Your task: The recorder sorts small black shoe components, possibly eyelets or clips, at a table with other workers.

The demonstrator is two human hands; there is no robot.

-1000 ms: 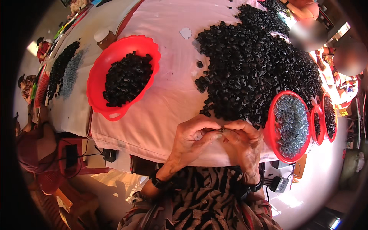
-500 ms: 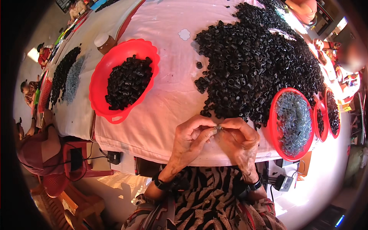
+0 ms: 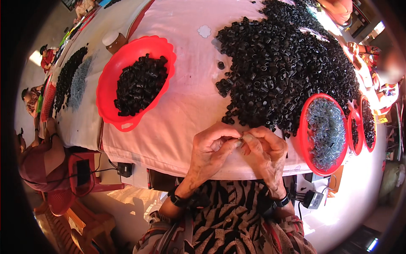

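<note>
Just below the black pile [image 3: 287,63], left hand [image 3: 211,148] and right hand [image 3: 264,148] meet fingertip to fingertip, both pinching a tiny part [image 3: 240,138], possibly metal. Fitting seems underway; next calls for steady pressing together.

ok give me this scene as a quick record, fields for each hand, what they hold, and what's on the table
left hand: fingertips pinched together against the right hand, at the table's near edge
right hand: fingertips meeting the left, closed on the same small piece
small piece: tiny, mostly hidden by the fingers; kind unclear
table: covered in pale cloth
black pile: big loose heap of small black parts, just beyond the hands
left basket: red, holds black parts
right basket: red, holds small grey pieces, beside the right hand
</note>
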